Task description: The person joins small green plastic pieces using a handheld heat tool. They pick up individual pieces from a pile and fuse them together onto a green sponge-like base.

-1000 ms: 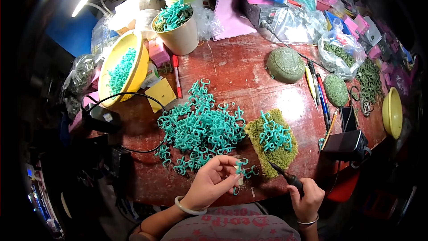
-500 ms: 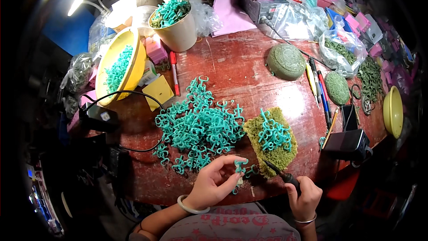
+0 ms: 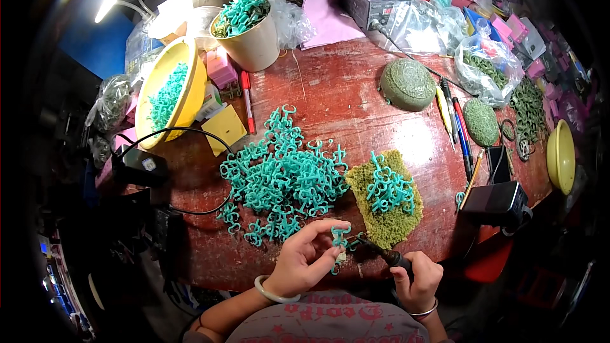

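My left hand (image 3: 297, 262) pinches a small curved teal wax-like piece (image 3: 340, 234) between thumb and forefinger, at the table's near edge. My right hand (image 3: 419, 279) is closed round the black handle of a pen-shaped tool (image 3: 396, 259), which resembles a soldering iron. Its thin tip points left, close beside the held piece; whether they touch I cannot tell. Another teal piece lies partly hidden near the fingers. Beyond the tool a rough olive-green pad (image 3: 384, 235) carries several teal pieces (image 3: 389, 192). To its left spreads a large pile of similar teal pieces (image 3: 279, 178).
A yellow basin (image 3: 198, 98) and a white bucket (image 3: 260, 47), both with teal pieces, stand at far left. A black cable (image 3: 210, 133) loops beside the pile. Pens (image 3: 462, 127), green round blocks (image 3: 408, 86) and a black box (image 3: 497, 198) are on the right.
My right hand has moved left, bringing the tool's tip from the olive pad to beside the teal piece. My left hand keeps its pinch, nearly still.
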A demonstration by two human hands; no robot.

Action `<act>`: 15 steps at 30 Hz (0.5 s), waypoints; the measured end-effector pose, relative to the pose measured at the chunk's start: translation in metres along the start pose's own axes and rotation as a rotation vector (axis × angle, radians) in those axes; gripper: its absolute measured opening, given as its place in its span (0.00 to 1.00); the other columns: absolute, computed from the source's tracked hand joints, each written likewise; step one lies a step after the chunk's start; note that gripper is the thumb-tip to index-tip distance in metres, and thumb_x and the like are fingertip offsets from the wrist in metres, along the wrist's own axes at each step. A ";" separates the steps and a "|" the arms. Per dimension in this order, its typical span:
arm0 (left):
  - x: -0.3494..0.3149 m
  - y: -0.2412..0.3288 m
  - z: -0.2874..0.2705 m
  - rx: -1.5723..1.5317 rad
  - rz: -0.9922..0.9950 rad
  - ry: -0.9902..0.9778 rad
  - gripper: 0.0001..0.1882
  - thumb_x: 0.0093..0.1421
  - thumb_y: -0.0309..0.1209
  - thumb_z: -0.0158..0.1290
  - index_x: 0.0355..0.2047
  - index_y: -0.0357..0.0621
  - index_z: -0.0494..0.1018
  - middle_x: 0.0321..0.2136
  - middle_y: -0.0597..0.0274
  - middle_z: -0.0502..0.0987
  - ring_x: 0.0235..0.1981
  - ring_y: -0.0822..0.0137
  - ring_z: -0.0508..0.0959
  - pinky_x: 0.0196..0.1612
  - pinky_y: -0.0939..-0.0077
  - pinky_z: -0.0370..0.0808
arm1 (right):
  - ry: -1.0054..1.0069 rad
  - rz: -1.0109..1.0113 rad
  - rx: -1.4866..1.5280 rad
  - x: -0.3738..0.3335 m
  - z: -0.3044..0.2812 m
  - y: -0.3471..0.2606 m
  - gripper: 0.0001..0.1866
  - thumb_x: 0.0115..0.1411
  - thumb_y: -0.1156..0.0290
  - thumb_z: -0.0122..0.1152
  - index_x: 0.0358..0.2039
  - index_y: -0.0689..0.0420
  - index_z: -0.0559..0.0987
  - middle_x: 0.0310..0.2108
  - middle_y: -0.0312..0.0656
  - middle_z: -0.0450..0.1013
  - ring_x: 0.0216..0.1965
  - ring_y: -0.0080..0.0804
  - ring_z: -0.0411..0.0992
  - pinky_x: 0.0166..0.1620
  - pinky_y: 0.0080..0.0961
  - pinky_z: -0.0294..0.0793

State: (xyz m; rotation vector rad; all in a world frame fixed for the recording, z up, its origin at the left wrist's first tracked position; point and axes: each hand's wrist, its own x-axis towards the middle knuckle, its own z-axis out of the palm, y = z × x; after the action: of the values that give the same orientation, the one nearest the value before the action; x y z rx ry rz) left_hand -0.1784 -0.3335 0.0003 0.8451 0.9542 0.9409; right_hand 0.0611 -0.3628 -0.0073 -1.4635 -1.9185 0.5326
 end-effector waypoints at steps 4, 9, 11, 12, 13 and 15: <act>0.001 0.002 0.000 -0.027 -0.004 -0.013 0.23 0.62 0.12 0.48 0.57 0.32 0.66 0.39 0.66 0.69 0.38 0.81 0.70 0.51 0.79 0.75 | -0.020 -0.035 -0.006 0.000 0.003 0.000 0.19 0.57 0.58 0.70 0.26 0.60 0.74 0.19 0.42 0.67 0.17 0.41 0.69 0.20 0.31 0.65; 0.001 0.000 0.000 -0.017 0.011 -0.025 0.23 0.61 0.12 0.47 0.58 0.33 0.66 0.37 0.67 0.68 0.37 0.81 0.69 0.51 0.79 0.75 | -0.024 -0.039 -0.023 0.001 0.003 0.000 0.19 0.57 0.57 0.70 0.27 0.60 0.74 0.19 0.42 0.67 0.17 0.42 0.69 0.20 0.32 0.65; 0.001 0.001 0.000 -0.029 0.009 -0.026 0.23 0.61 0.11 0.47 0.58 0.33 0.66 0.36 0.67 0.67 0.37 0.81 0.70 0.49 0.81 0.75 | -0.027 -0.038 -0.027 0.000 0.004 0.000 0.19 0.57 0.57 0.70 0.27 0.60 0.74 0.19 0.42 0.67 0.17 0.42 0.69 0.20 0.32 0.66; 0.001 0.000 -0.001 -0.029 0.009 -0.026 0.23 0.61 0.11 0.47 0.58 0.33 0.66 0.36 0.67 0.67 0.37 0.81 0.70 0.49 0.81 0.75 | -0.024 -0.033 -0.030 -0.001 0.004 0.001 0.20 0.57 0.56 0.69 0.26 0.60 0.74 0.19 0.43 0.67 0.17 0.42 0.69 0.20 0.32 0.65; 0.001 -0.001 -0.001 -0.029 0.009 -0.021 0.23 0.61 0.12 0.48 0.58 0.33 0.66 0.37 0.66 0.69 0.37 0.81 0.70 0.48 0.81 0.74 | -0.022 -0.028 -0.034 -0.002 0.004 0.002 0.20 0.57 0.56 0.69 0.26 0.60 0.74 0.19 0.43 0.67 0.17 0.42 0.69 0.20 0.32 0.65; 0.001 -0.001 -0.002 -0.030 0.009 -0.014 0.23 0.61 0.12 0.49 0.58 0.33 0.66 0.38 0.65 0.70 0.37 0.81 0.71 0.47 0.81 0.74 | 0.002 -0.017 -0.047 -0.002 0.000 0.002 0.20 0.57 0.56 0.69 0.26 0.60 0.74 0.18 0.43 0.67 0.17 0.42 0.69 0.20 0.32 0.65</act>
State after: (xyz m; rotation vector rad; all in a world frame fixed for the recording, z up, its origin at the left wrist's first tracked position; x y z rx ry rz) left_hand -0.1796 -0.3330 -0.0017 0.8307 0.9233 0.9539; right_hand 0.0626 -0.3645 -0.0094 -1.4759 -1.9522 0.4811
